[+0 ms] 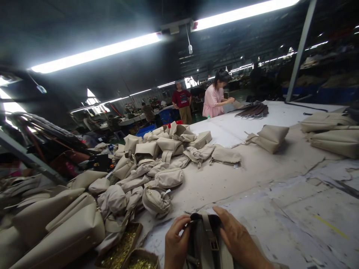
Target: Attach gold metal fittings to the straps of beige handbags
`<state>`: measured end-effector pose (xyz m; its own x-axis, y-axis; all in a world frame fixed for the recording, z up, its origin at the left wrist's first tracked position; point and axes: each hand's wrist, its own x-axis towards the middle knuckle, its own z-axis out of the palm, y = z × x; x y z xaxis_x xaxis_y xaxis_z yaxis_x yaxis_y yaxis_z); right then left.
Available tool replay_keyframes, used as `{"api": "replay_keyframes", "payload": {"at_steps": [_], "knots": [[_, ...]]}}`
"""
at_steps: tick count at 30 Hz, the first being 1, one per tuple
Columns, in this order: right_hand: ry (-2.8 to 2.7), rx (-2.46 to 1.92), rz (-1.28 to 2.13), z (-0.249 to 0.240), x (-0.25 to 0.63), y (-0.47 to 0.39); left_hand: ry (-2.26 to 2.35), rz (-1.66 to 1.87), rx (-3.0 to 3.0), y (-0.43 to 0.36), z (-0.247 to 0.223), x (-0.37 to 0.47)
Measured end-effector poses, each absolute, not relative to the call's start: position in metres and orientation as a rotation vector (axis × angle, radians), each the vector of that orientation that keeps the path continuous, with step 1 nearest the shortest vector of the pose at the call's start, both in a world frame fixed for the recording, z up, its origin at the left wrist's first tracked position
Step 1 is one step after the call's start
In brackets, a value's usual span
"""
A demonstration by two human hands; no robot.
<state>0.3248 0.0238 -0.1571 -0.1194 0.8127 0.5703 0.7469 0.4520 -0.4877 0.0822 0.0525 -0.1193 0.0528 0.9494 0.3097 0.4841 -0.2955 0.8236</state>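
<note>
At the bottom of the head view, a beige bag [226, 257] with a dark lining is between my hands. A beige strap with a small gold buckle [214, 245] runs down over its middle. My left hand [176, 241] pinches the left side of the bag's top edge between thumb and fingers. On the other side, my right hand [238, 239] is closed round the right edge, its thumb near the top. Part of the bag is cut off by the frame's lower edge.
To the left lies a heap of beige bags and pouches [168, 178]. Boxes of small gold metal pieces [120, 246] stand at front left. More beige bags [336, 142] lie at right. Across the table, a person in pink [213, 100] handles a piece near dark straps [254, 110].
</note>
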Motion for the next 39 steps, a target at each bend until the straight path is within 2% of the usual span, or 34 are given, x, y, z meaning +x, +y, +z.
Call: {"api": "replay_keyframes", "payload": {"at_steps": [7,12,15,19,21,28,33,36,39], "knots": [[-2.106,-1.286,0.144,-0.141,0.314,0.048,1.489,1.043,1.824,0.058,-0.118,0.092],[-1.948,-1.162,0.658,-0.12,0.307,0.061,1.57,0.914,1.971,0.052,-0.109,0.096],[-1.726,-1.221,0.967,-0.121,0.305,0.068,1.727,0.71,2.063,0.043,-0.101,0.097],[-1.625,-1.351,1.113,-0.135,0.291,0.078,1.945,0.285,2.16,0.029,-0.086,0.103],[-1.616,-1.356,1.162,-0.141,0.283,0.082,1.97,0.183,2.167,0.025,-0.08,0.106],[-1.618,-1.314,1.329,-0.155,0.266,0.096,1.749,0.516,1.962,0.025,-0.074,0.098],[-1.642,-1.377,1.376,-0.163,0.26,0.112,1.574,0.57,1.986,0.032,-0.067,0.092],[-1.669,-1.461,1.302,-0.168,0.262,0.111,1.432,0.699,2.021,0.03,-0.071,0.096],[-1.634,-1.601,1.009,-0.178,0.271,0.101,1.3,0.909,1.989,0.024,-0.093,0.101]]}}
